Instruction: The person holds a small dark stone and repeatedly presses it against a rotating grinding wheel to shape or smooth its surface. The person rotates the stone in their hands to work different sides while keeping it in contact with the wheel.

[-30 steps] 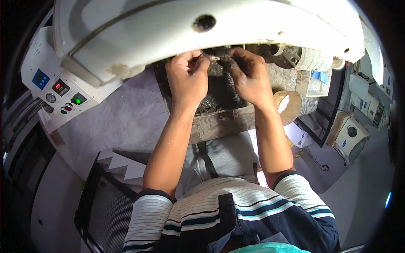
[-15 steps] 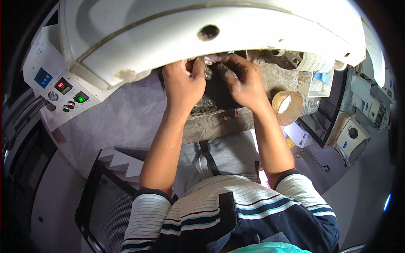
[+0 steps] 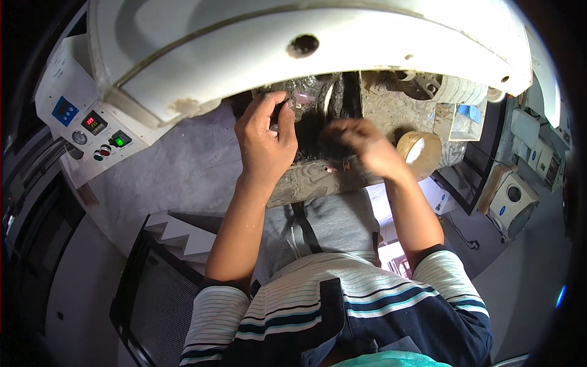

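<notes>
Two hands are busy under the big white hood (image 3: 306, 67) of some bench machine, right at a grimy, crusted surface (image 3: 318, 177) that juts out toward the person's lap. Using that hood as the landmark: the left hand (image 3: 266, 144) sits just below its front lip, fingers curled up and pinching a small pale, glassy-looking piece (image 3: 299, 98) against the dark wet area (image 3: 318, 122) tucked under the hood. So that hand is mostly closed, thumb and fingertips on the piece. The right hand (image 3: 361, 144) is a bit further out from the hood and to the right, blurred, fingers bunched loosely downward; I honestly can't tell if it's got anything in it. My read is this is the holding-and-working stage, the piece being pressed or positioned at the dark spot, and the next move probably calls for a steady pinch and small adjustments rather than a big reach. As for the piece, it's too small and half hidden to call its long axis for sure; it looks to run roughly across, left to right, along the hood's edge. A roll of tape (image 3: 419, 153) lies right of the right hand, and a control panel (image 3: 92, 125) with lit buttons sits off the hood's left end.
</notes>
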A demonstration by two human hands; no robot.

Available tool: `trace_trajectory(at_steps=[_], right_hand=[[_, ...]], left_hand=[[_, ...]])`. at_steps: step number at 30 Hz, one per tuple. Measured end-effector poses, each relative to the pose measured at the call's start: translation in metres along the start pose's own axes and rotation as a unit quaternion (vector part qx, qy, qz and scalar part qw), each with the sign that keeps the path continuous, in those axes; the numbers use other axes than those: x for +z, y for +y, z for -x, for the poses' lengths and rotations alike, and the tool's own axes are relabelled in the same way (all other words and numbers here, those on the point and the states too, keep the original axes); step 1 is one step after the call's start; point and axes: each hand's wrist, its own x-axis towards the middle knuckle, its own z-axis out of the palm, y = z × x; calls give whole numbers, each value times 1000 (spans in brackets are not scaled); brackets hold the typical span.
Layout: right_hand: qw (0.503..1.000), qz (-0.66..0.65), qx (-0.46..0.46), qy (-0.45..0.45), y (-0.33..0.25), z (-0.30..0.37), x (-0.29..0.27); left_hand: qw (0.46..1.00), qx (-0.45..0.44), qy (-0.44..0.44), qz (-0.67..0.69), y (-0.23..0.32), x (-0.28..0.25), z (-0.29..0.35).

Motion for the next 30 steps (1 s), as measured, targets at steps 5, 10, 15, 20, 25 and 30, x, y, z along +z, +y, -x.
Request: trace_trajectory(at_steps=[5, 10, 15, 20, 25, 30], right_hand=[[953, -76, -284, 71, -19, 3, 2], [891, 213, -318, 243, -13, -21, 20], [932, 56, -235, 269, -2, -43, 16], [916, 41, -249, 313, -6, -55, 18], [922, 52, -245, 296, -14, -54, 23], [919, -4, -240, 313, -17, -51, 27]], left_hand=[[1000, -7, 10, 5, 2, 9, -1], [993, -95, 2, 74, 13, 19, -9], [995, -86, 33, 40, 20, 28, -30], [993, -93, 41, 58, 26, 32, -53], [991, -114, 30, 68, 29, 25, -59], [995, -80, 30, 49, 14, 30, -63]])
